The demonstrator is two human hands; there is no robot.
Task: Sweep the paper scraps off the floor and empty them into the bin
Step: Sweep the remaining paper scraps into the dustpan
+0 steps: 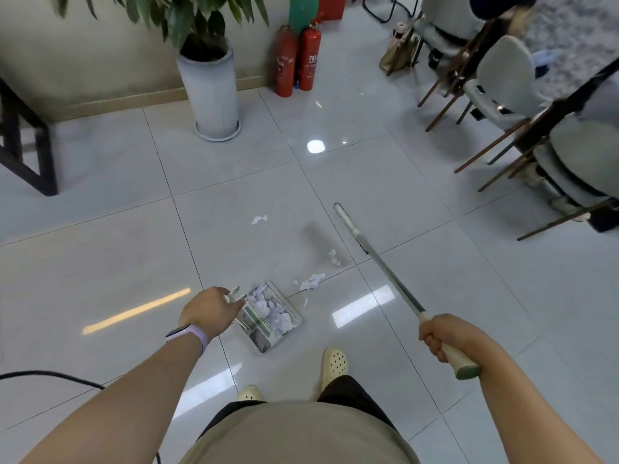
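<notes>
My left hand [209, 311] grips the top of the dustpan's handle [232, 294]. The grey dustpan [268, 318] stands on the tiled floor in front of my feet and holds several white paper scraps [273, 309]. My right hand [443, 336] grips the broom's pale handle [385, 266], which is raised; the broom head [345, 217] points away and looks lifted off the floor. Loose paper scraps lie just beyond the dustpan's mouth [311, 281], a little farther out [333, 257], and one more to the left [259, 219]. No bin is in view.
A tall grey plant pot [211, 88] stands by the far wall beside two red fire extinguishers [298, 60]. Chairs with wooden legs [502, 95] line the right side. A black frame [30, 152] is at the left, and a black cable [67, 378] crosses the floor near my left arm.
</notes>
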